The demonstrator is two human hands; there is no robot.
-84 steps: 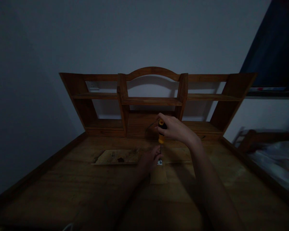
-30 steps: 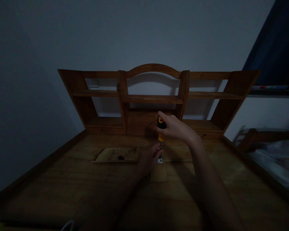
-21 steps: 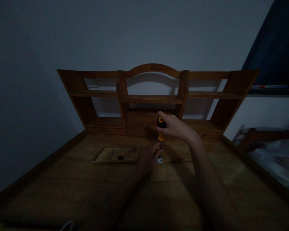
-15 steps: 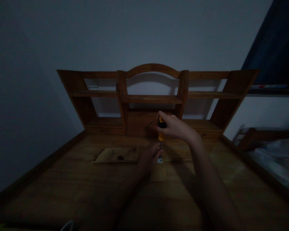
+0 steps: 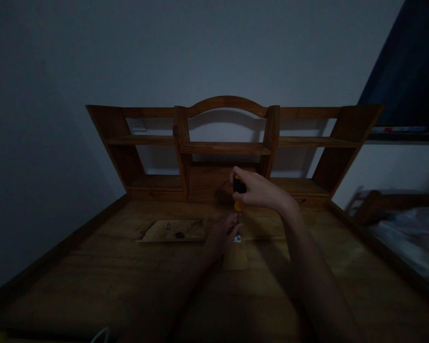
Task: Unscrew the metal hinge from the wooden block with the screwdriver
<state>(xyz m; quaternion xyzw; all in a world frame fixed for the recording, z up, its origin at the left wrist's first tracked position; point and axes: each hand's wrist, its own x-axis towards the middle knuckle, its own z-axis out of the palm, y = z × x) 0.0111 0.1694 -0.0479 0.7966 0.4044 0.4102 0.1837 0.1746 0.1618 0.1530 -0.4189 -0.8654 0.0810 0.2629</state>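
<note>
My right hand (image 5: 259, 189) is wrapped over the top of a black and orange screwdriver (image 5: 240, 186) held upright. Its shaft points down at a small shiny metal plate (image 5: 237, 239). Low beside the shaft, my left hand (image 5: 219, 235) has thumb and fingers drawn together; what they pinch is too small and dark to make out. The plate lies where a long thin board (image 5: 171, 231), rough at its left end, meets a short wooden piece (image 5: 235, 259) nearer me. My left hand covers part of the board.
Everything lies on a wooden desktop (image 5: 93, 281) with raised side edges. At the back stands a wooden shelf unit (image 5: 226, 148) against the wall. A white cable loop (image 5: 100, 334) shows at the front left. Right of the desk are pale plastic-looking bundles (image 5: 407, 238).
The screwdriver handle has turned slightly in my right hand, showing more of its black side, and the fingers have shifted a little. My left hand stays in place.
</note>
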